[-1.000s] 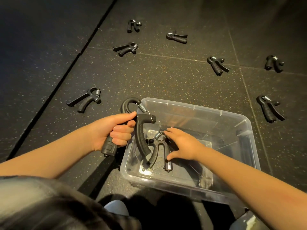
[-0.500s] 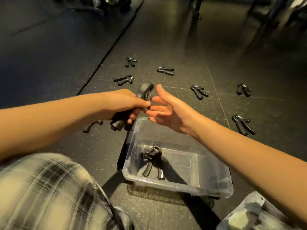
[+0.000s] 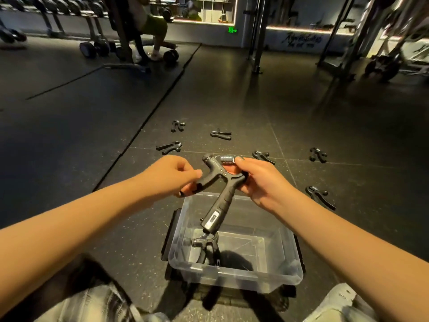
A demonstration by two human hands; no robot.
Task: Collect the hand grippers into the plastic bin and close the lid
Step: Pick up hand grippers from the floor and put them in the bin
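Note:
A black hand gripper [image 3: 219, 189] hangs above the clear plastic bin [image 3: 234, 276], held by both hands. My left hand [image 3: 171, 175] pinches the end of one handle. My right hand [image 3: 255, 180] grips the curved top by the metal spring. Its other handle points down into the bin. A second hand gripper [image 3: 206, 248] lies on the bin's floor. Several more hand grippers lie on the floor beyond, among them one at the far left [image 3: 169, 147], one at the back [image 3: 221, 134] and one at the right [image 3: 320, 196].
The bin stands on a dark flat piece [image 3: 167, 235], maybe its lid, on the rubber gym floor between my knees. Dumbbell racks [image 3: 69, 10], loose dumbbells [image 3: 170, 55], a seated person [image 3: 154, 26] and machine frames [image 3: 348, 31] stand far back.
The view has tilted up to show the gym. My right hand, open in the air half a second ago, now grips the spring end. The gripper has turned so one handle points into the bin.

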